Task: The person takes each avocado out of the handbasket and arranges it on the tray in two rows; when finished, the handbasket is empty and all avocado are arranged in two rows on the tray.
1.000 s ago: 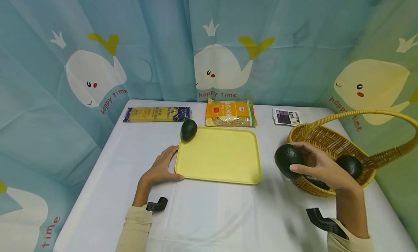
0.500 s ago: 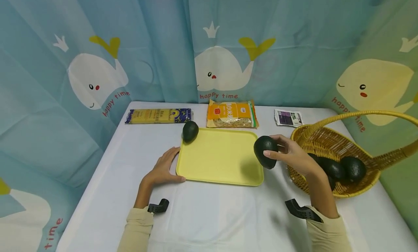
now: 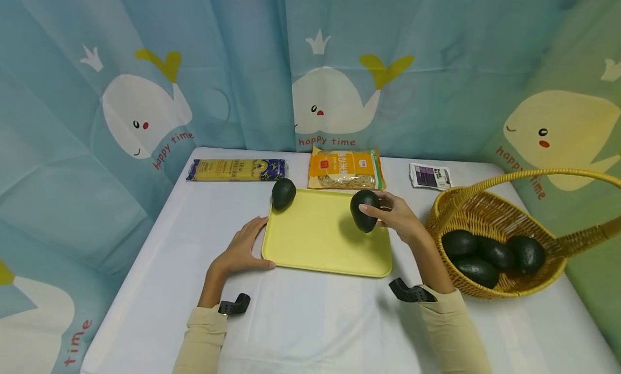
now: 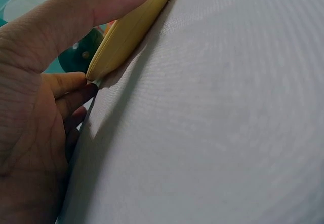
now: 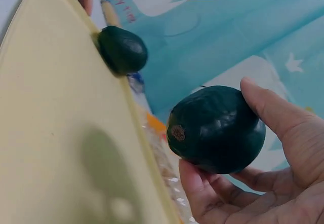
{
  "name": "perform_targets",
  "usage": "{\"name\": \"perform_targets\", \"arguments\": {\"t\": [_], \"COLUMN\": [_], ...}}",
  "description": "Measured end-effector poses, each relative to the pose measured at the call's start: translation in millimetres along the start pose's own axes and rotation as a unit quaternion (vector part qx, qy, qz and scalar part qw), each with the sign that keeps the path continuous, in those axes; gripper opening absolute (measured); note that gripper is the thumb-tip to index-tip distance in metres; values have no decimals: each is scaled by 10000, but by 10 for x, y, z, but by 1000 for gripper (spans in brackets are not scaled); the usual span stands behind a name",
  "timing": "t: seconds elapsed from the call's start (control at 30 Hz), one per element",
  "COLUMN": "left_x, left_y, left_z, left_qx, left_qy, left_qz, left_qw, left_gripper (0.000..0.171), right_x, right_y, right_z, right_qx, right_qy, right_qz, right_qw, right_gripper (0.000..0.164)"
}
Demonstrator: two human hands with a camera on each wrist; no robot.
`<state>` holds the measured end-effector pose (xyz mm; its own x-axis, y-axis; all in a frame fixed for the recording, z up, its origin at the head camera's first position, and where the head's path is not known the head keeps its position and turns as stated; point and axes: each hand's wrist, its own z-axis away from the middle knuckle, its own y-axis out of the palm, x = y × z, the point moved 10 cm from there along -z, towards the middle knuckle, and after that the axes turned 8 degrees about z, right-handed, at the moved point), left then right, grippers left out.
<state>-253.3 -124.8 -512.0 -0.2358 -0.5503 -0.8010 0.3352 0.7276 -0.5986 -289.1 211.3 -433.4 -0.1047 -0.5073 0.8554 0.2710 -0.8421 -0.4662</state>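
Note:
In the head view a dark green avocado (image 3: 365, 210) hangs over the right part of a yellow tray (image 3: 320, 244), pinched between the thumb and fingers of my right hand (image 3: 399, 216). The right wrist view shows this avocado's (image 5: 215, 130) stem end, with a shadow falling on the tray. Another avocado (image 3: 283, 194) lies at the tray's back left corner. My left hand (image 3: 242, 248) rests at the front left corner, its fingers along the left edge and its thumb by the front edge. In the left wrist view the thumb (image 4: 116, 3) overlaps the tray's rim.
A wicker basket (image 3: 558, 279) with a tall handle stands at the right, holding several avocados (image 3: 495, 253). Along the back of the white table lie a long yellow-and-blue packet (image 3: 236, 170), an orange bag (image 3: 345, 169) and a small white-and-purple sachet (image 3: 429, 176). A whale-print curtain (image 3: 252, 67) hangs behind.
My right hand has carried the avocado left from beside the basket to above the tray, uncovering the avocados in the basket. The left hand has stayed at the tray's corner.

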Motion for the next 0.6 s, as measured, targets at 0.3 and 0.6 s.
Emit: {"name": "perform_targets", "arguments": {"t": [0.3,0.6], "left_x": [-15,-11], "left_y": [1,-14], "left_z": [-9,0], "left_qx": [4,-37], "left_qy": [90,41], "left_qz": [15,17], "left_qw": [10000,10000], "left_gripper": [118,118], "right_x": [-109,-87], "right_y": [261,378], "right_z": [-271,-426], "right_qx": [67,44], "right_qy": [281,414], "right_qz": [-441,-665], "right_qw": [9986,9969], "right_gripper": [76,75]}}
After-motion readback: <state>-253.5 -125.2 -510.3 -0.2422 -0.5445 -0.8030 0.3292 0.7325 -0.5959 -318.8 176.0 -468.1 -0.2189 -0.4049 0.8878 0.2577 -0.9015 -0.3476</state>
